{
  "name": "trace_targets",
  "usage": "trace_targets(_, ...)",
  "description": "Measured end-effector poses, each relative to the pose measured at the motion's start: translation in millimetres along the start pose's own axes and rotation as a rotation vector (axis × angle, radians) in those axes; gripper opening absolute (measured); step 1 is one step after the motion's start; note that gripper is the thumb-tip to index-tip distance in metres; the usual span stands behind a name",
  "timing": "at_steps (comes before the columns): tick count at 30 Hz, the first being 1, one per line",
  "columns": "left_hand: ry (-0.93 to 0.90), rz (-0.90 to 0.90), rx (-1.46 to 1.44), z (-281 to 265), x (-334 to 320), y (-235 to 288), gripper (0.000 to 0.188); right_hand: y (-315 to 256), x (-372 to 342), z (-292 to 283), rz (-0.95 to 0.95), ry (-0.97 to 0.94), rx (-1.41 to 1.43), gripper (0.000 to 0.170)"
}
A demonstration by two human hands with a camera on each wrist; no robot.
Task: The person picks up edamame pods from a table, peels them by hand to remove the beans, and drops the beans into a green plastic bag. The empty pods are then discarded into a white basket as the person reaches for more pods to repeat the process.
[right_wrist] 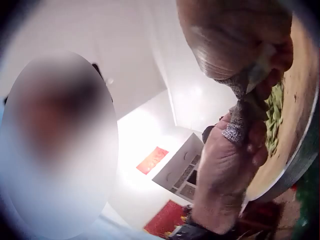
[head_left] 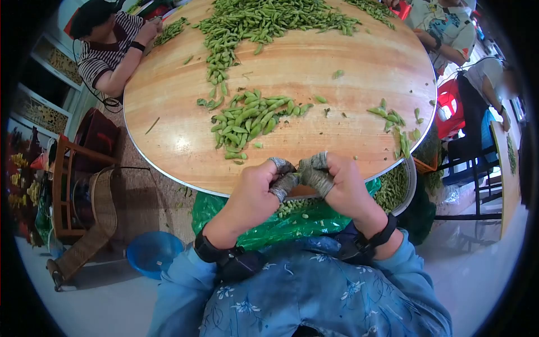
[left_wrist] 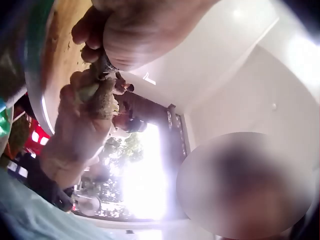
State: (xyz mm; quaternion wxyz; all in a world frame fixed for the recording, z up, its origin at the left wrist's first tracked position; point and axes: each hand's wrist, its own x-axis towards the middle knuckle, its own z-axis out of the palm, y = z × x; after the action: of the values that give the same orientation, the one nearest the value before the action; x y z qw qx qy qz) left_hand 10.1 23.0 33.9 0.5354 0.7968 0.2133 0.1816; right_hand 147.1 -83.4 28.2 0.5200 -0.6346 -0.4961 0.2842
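Note:
Over the near table edge, my left hand [head_left: 257, 188] and right hand [head_left: 338, 182] meet, with grey knitted covers on thumbs and forefingers. Both hands pinch a small green soybean pod at their touching fingertips, mostly hidden from above. The left wrist view shows part of the pod [left_wrist: 87, 92] pale green in the curled right fingers. A small pile of soybean pods [head_left: 247, 121] lies on the table just beyond the hands. Below them, shelled beans [head_left: 292, 208] lie on a green plastic sheet [head_left: 264, 230] at my lap.
The round wooden table [head_left: 168, 106] carries a large heap of pods [head_left: 264, 22] at the far side and several stray pods [head_left: 387, 116] at right. A basket of pods [head_left: 393, 188] stands below the right edge. A blue basin [head_left: 154, 254] sits on the floor. Other people sit around the table.

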Motion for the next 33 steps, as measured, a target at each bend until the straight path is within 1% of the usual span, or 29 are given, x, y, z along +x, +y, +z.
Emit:
trace_targets(1, -0.003, -0.008, -0.003, -3.5, 0.2, 2.4, 0.014, 1.4, -0.1, 0.1, 0.169, -0.037, 0.318, 0.009)
trace_targets(2, -0.094, -0.160, -0.157, -9.7, 1.1, 5.9, 0.014, 3.1, 1.2, -0.3, 0.335, -0.073, 0.636, 0.009)
trace_targets(3, -0.184, -0.314, -0.311, -13.5, 1.3, 7.5, 0.013, 6.6, 2.7, -2.0, 0.340, -0.075, 0.639, 0.009)
trace_targets(4, -0.189, -0.306, -0.432, -13.2, 1.4, 3.7, 0.014, 11.4, 4.2, -5.6, 0.358, -0.159, 0.799, 0.010)
trace_targets(5, -0.187, -0.309, -0.433, -13.0, 1.1, 3.0, 0.014, 13.8, 4.8, -7.5, 0.373, -0.244, 0.956, 0.011)
trace_targets(6, -0.174, -0.295, -0.405, -12.9, 1.8, 2.7, 0.015, 10.9, 4.8, -5.0, 0.373, -0.245, 0.957, 0.011)
trace_targets(8, -0.155, -0.283, -0.377, -11.1, 3.1, 1.4, 0.016, -1.4, 4.1, 2.5, 0.337, -0.056, 0.766, 0.010)
trace_targets(9, -0.132, -0.246, -0.460, -8.0, 3.0, 0.4, 0.016, -8.3, 3.2, 2.2, 0.342, -0.062, 0.767, 0.010)
trace_targets(10, -0.110, -0.206, -0.540, -5.4, 3.5, -0.8, 0.017, -16.2, 2.7, 0.8, 0.152, -0.052, 0.422, 0.010)
trace_targets(11, -0.109, -0.206, -0.539, -2.9, 3.8, -2.8, 0.017, -19.7, 2.7, 0.1, -0.039, -0.038, 0.076, 0.010)
trace_targets(12, -0.076, -0.150, -0.599, 0.0, 3.8, -5.0, 0.020, -16.2, 2.7, 1.3, -0.038, -0.038, 0.077, 0.010)
trace_targets(13, -0.044, -0.094, -0.659, 2.8, 3.7, -5.9, 0.023, -9.8, 2.3, 3.6, -0.111, -0.012, -0.084, 0.009)
trace_targets(14, -0.044, -0.097, -0.660, 5.5, 3.5, -5.1, 0.023, -6.2, 1.3, 4.8, -0.181, 0.013, -0.245, 0.009)
trace_targets(15, -0.018, -0.081, -0.631, 7.7, 4.2, -3.2, 0.025, -7.4, 1.4, 4.6, -0.180, 0.012, -0.245, 0.009)
trace_targets(17, 0.009, -0.067, -0.599, 6.8, 4.8, -3.5, 0.027, -10.2, 2.7, 6.3, -0.040, 0.025, 0.158, 0.009)
trace_targets(18, -0.027, -0.023, -0.509, 4.2, 5.2, -5.1, 0.028, -7.4, 3.2, 6.1, -0.039, 0.026, 0.159, 0.009)
trace_targets(19, -0.063, 0.020, -0.418, 1.8, 5.2, -6.1, 0.028, -2.0, 4.1, 5.3, 0.049, -0.005, 0.393, 0.010)
trace_targets(20, -0.066, 0.019, -0.418, -0.5, 4.8, -5.4, 0.028, 2.7, 4.9, 3.9, 0.137, -0.035, 0.626, 0.012)
trace_targets(21, -0.096, 0.024, -0.371, -2.7, 4.5, -3.8, 0.029, 6.4, 4.9, 1.0, 0.137, -0.032, 0.627, 0.012)
trace_targets(23, -0.128, 0.031, -0.325, -5.0, 5.0, -4.4, 0.030, 12.7, 4.5, -4.5, 0.294, -0.142, 0.948, 0.015)
trace_targets(24, -0.158, 0.061, -0.366, -5.4, 5.9, -5.9, 0.031, 13.9, 4.4, -5.6, 0.293, -0.141, 0.948, 0.015)
trace_targets(26, -0.190, 0.093, -0.406, -5.9, 7.0, -9.4, 0.033, 15.9, 4.9, -6.4, 0.387, -0.198, 1.172, 0.018)
trace_targets(28, -0.205, 0.098, -0.564, -5.6, 7.3, -12.0, 0.034, 19.1, 5.1, -4.7, 0.394, -0.205, 1.214, 0.020)
trace_targets(29, -0.206, 0.100, -0.562, -6.3, 7.6, -9.4, 0.034, 20.7, 5.3, -3.8, 0.402, -0.214, 1.255, 0.021)
trace_targets(30, -0.189, 0.043, -0.597, -7.9, 7.8, -4.8, 0.036, 22.2, 5.2, -2.3, 0.400, -0.214, 1.255, 0.021)
trace_targets(31, -0.170, -0.011, -0.631, -9.3, 7.8, -2.4, 0.038, 23.7, 4.7, -0.4, 0.416, -0.200, 1.325, 0.022)
trace_targets(32, -0.168, -0.008, -0.629, -10.9, 6.6, -2.4, 0.038, 24.2, 4.8, 0.2, 0.432, -0.185, 1.394, 0.023)
trace_targets(33, -0.176, -0.019, -0.614, -13.0, 4.6, -2.7, 0.039, 23.4, 5.5, -0.8, 0.429, -0.186, 1.393, 0.023)
